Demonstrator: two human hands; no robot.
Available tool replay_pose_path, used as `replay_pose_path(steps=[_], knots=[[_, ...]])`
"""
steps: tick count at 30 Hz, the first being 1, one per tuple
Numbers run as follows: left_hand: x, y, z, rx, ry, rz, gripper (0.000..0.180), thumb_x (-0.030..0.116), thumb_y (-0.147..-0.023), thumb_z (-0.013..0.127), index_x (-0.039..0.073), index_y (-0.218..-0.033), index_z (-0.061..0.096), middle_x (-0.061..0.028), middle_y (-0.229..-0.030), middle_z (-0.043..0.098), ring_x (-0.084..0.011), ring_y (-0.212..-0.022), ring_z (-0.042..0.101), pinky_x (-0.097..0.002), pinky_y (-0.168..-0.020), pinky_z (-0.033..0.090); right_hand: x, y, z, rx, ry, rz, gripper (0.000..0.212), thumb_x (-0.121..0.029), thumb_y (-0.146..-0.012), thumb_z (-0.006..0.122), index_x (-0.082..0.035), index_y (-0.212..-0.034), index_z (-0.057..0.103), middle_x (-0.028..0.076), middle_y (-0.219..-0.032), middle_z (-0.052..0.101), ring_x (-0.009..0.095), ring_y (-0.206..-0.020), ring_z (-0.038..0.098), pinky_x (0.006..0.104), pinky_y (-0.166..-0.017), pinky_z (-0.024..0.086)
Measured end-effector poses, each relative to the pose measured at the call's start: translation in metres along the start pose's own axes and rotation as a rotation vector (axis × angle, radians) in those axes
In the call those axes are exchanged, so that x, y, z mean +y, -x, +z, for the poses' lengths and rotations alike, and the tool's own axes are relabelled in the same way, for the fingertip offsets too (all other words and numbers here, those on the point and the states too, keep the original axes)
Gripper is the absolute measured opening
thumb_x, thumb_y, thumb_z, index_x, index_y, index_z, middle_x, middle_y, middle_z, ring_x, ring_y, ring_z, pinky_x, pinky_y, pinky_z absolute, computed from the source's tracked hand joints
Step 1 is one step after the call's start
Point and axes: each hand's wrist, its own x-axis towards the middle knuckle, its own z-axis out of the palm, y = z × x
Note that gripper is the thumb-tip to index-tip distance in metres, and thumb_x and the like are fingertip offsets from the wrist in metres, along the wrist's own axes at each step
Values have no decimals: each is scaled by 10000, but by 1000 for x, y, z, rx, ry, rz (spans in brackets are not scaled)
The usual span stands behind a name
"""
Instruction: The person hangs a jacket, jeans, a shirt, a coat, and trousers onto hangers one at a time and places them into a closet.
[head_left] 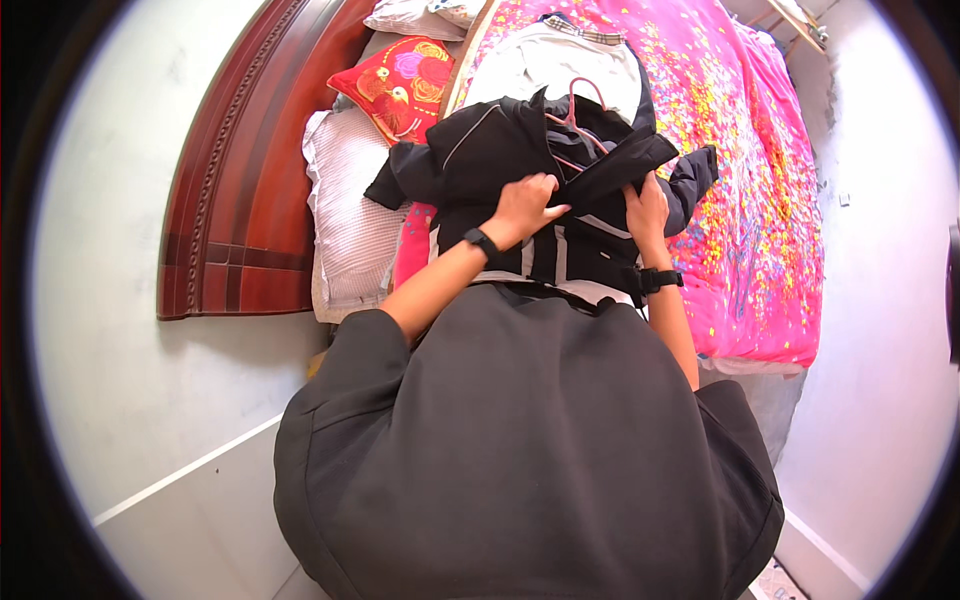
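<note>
A black jacket [490, 150] with pale piping lies spread on the bed, a pink clothes hanger [572, 122] inside its neck with the hook sticking out at the top. My left hand [525, 208] is closed on the jacket's front edge, left of the opening. On the other side, my right hand [648, 208] grips the jacket's right front panel near the collar flap. Both hands hold the front partly apart, and dark lining shows between them. Beyond the jacket lies a white garment [555, 72] with a checked collar.
A pink flowered quilt [755, 230] covers the bed to the right. On the left are a red embroidered cushion [398, 88], a striped pillow [352, 200] and a dark red wooden headboard [250, 180]. White walls stand on both sides.
</note>
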Motion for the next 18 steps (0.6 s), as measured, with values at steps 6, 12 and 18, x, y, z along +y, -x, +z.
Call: replay_pose_path(steps=[6, 12, 18], knots=[[8, -11, 45, -46, 207, -367, 331, 347, -874, 646, 18, -836, 657, -171, -710, 661, -345, -687, 672, -428, -612, 522, -5, 12, -1, -12, -52, -49, 416, -229, -851, 659, 30, -1140, 511, 253, -1029, 621, 444, -965, 570, 484, -828, 438], [4, -19, 28, -209, 941, -712, 246, 255, -871, 601, 33, -773, 647, -13, -647, 600, -57, -463, 453, -216, -421, 331, -2, 23, -7, 17, -72, -87, 492, -281, -778, 708, 33, -1113, 531, 231, -1016, 616, 417, -958, 565, 466, -850, 421], [19, -29, -31, -311, 1072, -638, 211, 208, -866, 602, 27, -764, 641, -15, -632, 589, -46, -453, 438, -203, -407, 307, -37, 23, -31, 190, 199, -288, 521, -304, -741, 691, 13, -1127, 544, 159, -1130, 534, 324, -1107, 478, 468, -980, 325]])
